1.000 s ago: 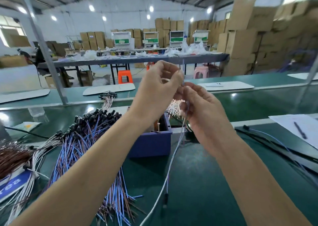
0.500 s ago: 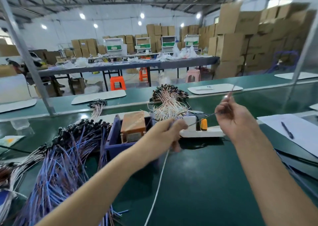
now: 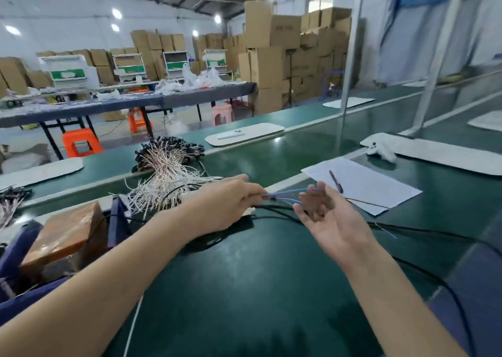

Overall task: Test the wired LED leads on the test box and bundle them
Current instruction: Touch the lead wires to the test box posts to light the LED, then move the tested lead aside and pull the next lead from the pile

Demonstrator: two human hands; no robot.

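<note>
My left grip [image 3: 231,201] pinches the blue lead [image 3: 285,192] above the desk [image 3: 244,280]. The lead runs rightward, roughly level, to my right grip [image 3: 330,220], spread palm-up nearest its free end. The bundle [image 3: 168,174] lies beyond, leftward.

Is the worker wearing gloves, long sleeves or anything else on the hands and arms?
No. The left hand and right hand are bare, with no gloves, rings or covers on the fingers. The left forearm and right forearm are also bare as far as the picture's edge. No sleeve, watch or wrist strap shows.
</note>
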